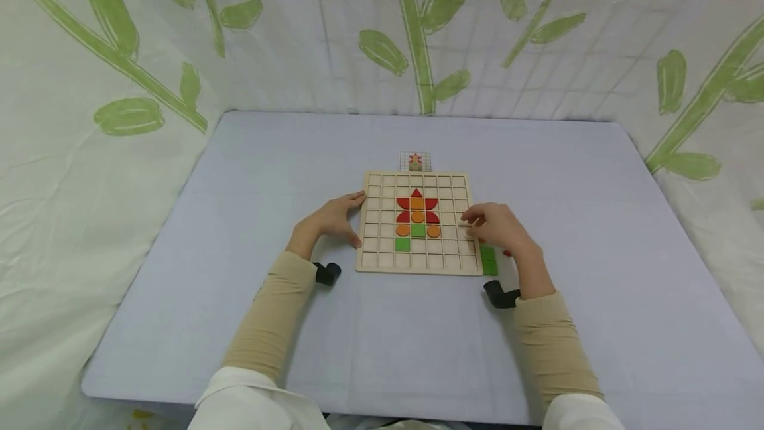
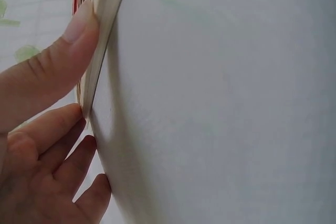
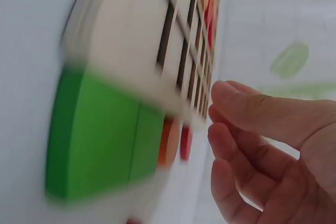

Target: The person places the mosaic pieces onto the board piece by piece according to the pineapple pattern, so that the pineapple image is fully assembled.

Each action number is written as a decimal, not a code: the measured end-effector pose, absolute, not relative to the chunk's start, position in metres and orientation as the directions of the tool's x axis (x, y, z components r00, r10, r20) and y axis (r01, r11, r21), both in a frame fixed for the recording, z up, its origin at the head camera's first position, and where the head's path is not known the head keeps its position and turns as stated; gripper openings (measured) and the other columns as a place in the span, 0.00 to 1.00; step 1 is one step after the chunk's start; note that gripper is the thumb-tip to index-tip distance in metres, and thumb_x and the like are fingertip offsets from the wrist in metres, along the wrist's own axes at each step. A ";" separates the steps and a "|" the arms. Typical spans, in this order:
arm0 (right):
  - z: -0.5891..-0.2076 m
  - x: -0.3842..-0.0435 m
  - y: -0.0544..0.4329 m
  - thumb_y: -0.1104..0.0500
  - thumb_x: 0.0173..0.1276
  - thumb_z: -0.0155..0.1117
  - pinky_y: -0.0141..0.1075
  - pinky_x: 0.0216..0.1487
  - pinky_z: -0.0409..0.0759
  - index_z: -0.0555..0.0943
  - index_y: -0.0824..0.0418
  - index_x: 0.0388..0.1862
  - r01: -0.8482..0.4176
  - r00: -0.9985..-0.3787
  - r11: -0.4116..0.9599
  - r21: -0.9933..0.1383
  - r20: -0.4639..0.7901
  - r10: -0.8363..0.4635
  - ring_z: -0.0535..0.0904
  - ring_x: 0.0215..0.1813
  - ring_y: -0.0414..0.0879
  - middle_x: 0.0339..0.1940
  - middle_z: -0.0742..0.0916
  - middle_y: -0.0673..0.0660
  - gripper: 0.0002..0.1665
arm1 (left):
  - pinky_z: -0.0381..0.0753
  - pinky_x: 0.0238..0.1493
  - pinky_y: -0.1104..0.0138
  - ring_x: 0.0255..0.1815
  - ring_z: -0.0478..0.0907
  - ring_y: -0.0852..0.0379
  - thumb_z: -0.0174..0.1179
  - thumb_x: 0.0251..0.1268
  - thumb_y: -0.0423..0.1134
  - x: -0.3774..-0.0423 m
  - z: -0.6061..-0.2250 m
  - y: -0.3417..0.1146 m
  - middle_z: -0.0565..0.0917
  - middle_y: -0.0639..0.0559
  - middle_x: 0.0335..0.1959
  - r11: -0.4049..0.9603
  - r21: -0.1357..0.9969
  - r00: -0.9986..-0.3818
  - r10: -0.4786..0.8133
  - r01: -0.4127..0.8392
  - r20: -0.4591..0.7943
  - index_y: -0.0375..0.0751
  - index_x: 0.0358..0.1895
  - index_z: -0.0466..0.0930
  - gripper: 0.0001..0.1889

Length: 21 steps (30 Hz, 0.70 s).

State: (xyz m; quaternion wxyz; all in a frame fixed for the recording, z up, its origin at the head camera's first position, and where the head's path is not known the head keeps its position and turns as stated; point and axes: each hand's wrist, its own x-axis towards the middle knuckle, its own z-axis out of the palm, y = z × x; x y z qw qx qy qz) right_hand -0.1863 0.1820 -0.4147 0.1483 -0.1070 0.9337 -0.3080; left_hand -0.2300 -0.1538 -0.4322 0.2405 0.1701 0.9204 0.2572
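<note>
and there was the left hand (image 1: 334,216), thumb and fingers spread apart, braced against the near-side frame of the gridded wooden board (image 1: 419,272), while the right hand (image 1: 497,224) hung at the opposite edge, fingers loosely bent, thumb close to the forefinger, no piece showing between them; whether those tips met, you couldn't tell! good work here probably called for a steady left brace without shoving, and a light right touch, any piece lowered flat and square into its cell, neighbours unnudged. and the board? flat on the table (image 1: 251,171), pale wood, dark-lined cells, red shapes (image 1: 432,204) round an orange square (image 1: 417,204), orange discs (image 1: 402,229) below, one either side of a green square (image 1: 418,230). green tiles (image 1: 489,260) lay just beside its right edge, a picture card (image 1: 416,159) just past the far one!
</note>
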 end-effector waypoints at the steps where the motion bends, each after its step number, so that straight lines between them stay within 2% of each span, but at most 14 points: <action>1: -0.416 -0.186 0.189 0.66 0.64 0.63 0.47 0.46 0.79 0.82 0.68 0.50 -0.085 -0.937 0.793 -0.603 -0.223 -0.270 0.79 0.47 0.56 0.44 0.85 0.64 0.16 | 0.48 0.75 0.52 0.78 0.44 0.45 0.76 0.44 0.37 -0.230 -0.432 -0.154 0.50 0.48 0.79 0.811 0.554 -0.826 0.437 0.189 -0.356 0.36 0.76 0.52 0.54; 7: -0.421 -0.182 0.210 0.65 0.59 0.68 0.50 0.51 0.76 0.81 0.68 0.48 -0.030 -0.931 0.819 -0.573 -0.282 -0.232 0.76 0.49 0.57 0.44 0.83 0.64 0.17 | 0.48 0.75 0.52 0.78 0.44 0.44 0.75 0.45 0.37 -0.230 -0.433 -0.154 0.50 0.48 0.79 0.811 0.555 -0.826 0.433 0.183 -0.360 0.36 0.76 0.51 0.54; 12: -0.424 -0.181 0.210 0.66 0.59 0.68 0.49 0.49 0.77 0.80 0.69 0.44 -0.052 -0.931 0.820 -0.570 -0.268 -0.246 0.77 0.46 0.57 0.41 0.83 0.63 0.14 | 0.48 0.75 0.52 0.78 0.44 0.44 0.75 0.45 0.36 -0.230 -0.433 -0.154 0.50 0.48 0.79 0.804 0.565 -0.824 0.440 0.185 -0.357 0.37 0.76 0.51 0.54; 21: -0.421 -0.178 0.208 0.62 0.60 0.67 0.49 0.46 0.78 0.82 0.67 0.43 -0.032 -0.947 0.848 -0.530 -0.256 -0.196 0.77 0.46 0.56 0.42 0.84 0.63 0.13 | 0.48 0.75 0.52 0.78 0.44 0.45 0.75 0.45 0.36 -0.230 -0.433 -0.155 0.50 0.48 0.79 0.804 0.566 -0.822 0.441 0.184 -0.360 0.36 0.76 0.51 0.54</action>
